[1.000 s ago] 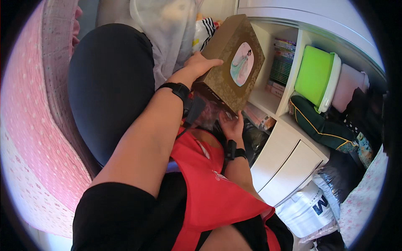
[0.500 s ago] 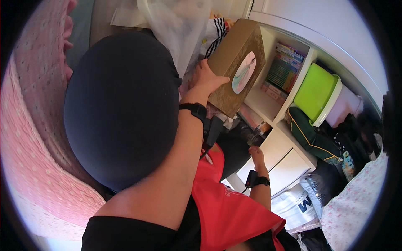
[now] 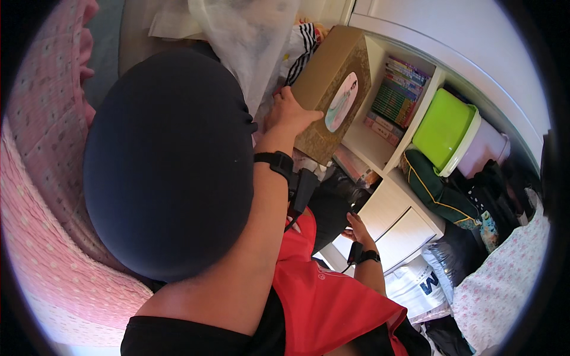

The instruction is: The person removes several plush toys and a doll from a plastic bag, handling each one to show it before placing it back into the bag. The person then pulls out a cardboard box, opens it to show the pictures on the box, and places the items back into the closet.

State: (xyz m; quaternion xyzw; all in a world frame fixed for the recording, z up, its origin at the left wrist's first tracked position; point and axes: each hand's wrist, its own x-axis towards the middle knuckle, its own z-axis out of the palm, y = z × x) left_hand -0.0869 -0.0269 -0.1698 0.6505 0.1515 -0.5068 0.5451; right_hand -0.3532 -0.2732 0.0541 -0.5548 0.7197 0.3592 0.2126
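A tall brown-gold box [image 3: 323,133] with an oval picture of a robed figure on its front stands tilted at the upper middle. My left hand [image 3: 291,115] grips its near left edge, thumb on the front, the other fingers partly hidden behind the side. My right hand [image 3: 358,229] is lower and to the right, beside a dark bundle [image 3: 329,207] and the white drawer unit. Its fingers are curled at a small dark thing that I cannot make out. Both wrists carry black straps with small devices.
Behind the box, a white shelf [image 3: 387,168] holds stacked books [image 3: 396,98]. A lime-green bin [image 3: 444,124] and dark green cushion [image 3: 436,187] sit to the right. A large dark rounded shape [image 3: 169,166] fills the left, near pink quilted bedding [image 3: 59,237]. A translucent plastic sheet [image 3: 246,41] hangs above.
My right hand has shifted slightly down and left, and its fingers have turned toward the dark bundle. My left hand stays on the box. The view has moved a little.
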